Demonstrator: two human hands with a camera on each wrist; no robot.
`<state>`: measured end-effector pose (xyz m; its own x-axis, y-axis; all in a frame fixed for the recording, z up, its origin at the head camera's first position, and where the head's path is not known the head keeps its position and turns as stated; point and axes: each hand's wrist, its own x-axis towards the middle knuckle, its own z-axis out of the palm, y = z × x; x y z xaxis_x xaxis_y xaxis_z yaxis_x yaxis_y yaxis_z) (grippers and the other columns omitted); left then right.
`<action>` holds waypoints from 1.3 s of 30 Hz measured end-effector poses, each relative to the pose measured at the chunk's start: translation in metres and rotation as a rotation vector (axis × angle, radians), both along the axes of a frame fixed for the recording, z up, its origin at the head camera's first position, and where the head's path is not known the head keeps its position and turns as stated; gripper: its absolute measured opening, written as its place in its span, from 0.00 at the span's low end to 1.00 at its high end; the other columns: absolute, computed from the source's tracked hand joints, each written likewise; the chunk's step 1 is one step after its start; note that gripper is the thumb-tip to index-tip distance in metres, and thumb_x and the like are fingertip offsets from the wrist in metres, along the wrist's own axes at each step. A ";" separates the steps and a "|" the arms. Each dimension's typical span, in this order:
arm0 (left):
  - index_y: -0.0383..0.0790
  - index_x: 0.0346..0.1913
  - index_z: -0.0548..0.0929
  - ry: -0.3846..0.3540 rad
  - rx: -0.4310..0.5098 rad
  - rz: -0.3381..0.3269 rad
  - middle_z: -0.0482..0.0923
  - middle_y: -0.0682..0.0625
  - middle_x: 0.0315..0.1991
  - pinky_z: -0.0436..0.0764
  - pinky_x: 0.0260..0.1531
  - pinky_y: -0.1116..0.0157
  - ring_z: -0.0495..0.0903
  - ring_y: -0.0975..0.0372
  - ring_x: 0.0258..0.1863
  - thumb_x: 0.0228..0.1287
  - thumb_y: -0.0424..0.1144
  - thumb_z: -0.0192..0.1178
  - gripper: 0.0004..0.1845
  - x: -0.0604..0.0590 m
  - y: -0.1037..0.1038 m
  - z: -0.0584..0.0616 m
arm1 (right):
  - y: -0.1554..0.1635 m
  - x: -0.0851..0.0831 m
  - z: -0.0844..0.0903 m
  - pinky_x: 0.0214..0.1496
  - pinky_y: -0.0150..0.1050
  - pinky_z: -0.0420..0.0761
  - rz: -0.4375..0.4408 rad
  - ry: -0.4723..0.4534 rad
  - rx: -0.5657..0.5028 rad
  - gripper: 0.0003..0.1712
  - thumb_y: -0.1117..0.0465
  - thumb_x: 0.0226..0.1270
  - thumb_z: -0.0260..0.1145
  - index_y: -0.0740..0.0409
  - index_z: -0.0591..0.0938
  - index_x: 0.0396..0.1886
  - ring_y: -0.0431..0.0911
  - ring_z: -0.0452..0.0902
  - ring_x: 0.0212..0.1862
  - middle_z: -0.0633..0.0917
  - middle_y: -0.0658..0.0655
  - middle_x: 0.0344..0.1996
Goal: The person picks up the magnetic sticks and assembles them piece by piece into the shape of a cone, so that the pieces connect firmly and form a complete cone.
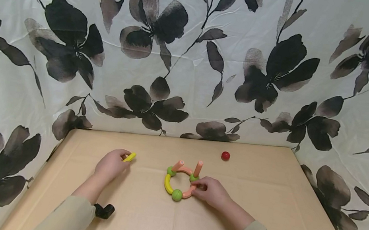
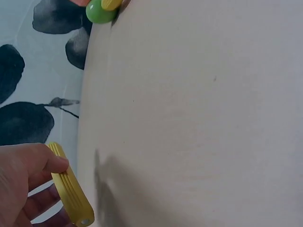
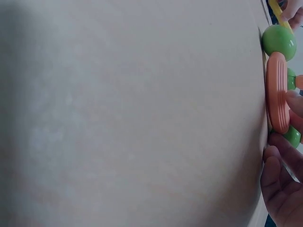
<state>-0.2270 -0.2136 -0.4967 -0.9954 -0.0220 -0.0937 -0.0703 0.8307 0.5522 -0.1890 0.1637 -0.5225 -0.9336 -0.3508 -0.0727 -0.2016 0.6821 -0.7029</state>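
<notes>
My left hand pinches a short yellow grooved piece between thumb and fingers, raised over the table in the left wrist view. Right of it lies a ring of curved pieces and balls: a yellow curved piece, a green ball at the near side, and salmon-coloured curved pieces. Two salmon rods stick up from green balls at the ring's far side. My right hand grips the ring's near-right salmon curved piece, thumb and fingertips against it.
A small red ball sits near the table's far edge, beyond the ring. The light wooden table ends at a flower-printed cloth behind it and at both sides. A black wrist mount is on each forearm.
</notes>
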 end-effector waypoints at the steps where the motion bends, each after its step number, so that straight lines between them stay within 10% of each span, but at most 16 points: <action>1: 0.39 0.60 0.81 0.010 0.002 -0.008 0.81 0.43 0.49 0.76 0.45 0.50 0.79 0.51 0.47 0.64 0.40 0.64 0.22 0.002 0.001 0.000 | 0.000 0.000 0.000 0.35 0.37 0.71 -0.001 -0.001 -0.001 0.14 0.57 0.61 0.74 0.49 0.89 0.47 0.43 0.70 0.34 0.79 0.45 0.31; 25: 0.46 0.51 0.80 0.063 0.294 -0.054 0.79 0.55 0.44 0.78 0.40 0.60 0.79 0.61 0.42 0.59 0.35 0.69 0.17 0.058 0.072 0.016 | -0.002 0.000 0.005 0.35 0.37 0.70 -0.017 -0.014 0.002 0.13 0.58 0.61 0.74 0.50 0.90 0.46 0.43 0.69 0.34 0.79 0.46 0.31; 39: 0.47 0.54 0.78 0.055 0.462 -0.166 0.79 0.52 0.47 0.82 0.39 0.61 0.83 0.57 0.46 0.61 0.35 0.69 0.19 0.071 0.118 0.020 | -0.001 0.000 0.004 0.35 0.36 0.72 -0.007 -0.003 -0.007 0.12 0.57 0.62 0.73 0.50 0.90 0.45 0.43 0.71 0.34 0.83 0.45 0.35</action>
<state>-0.1558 -0.0956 -0.4769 -0.9857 0.1688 -0.0031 0.0821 0.4952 0.8649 -0.1894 0.1623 -0.5190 -0.9359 -0.3446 -0.0729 -0.1949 0.6789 -0.7079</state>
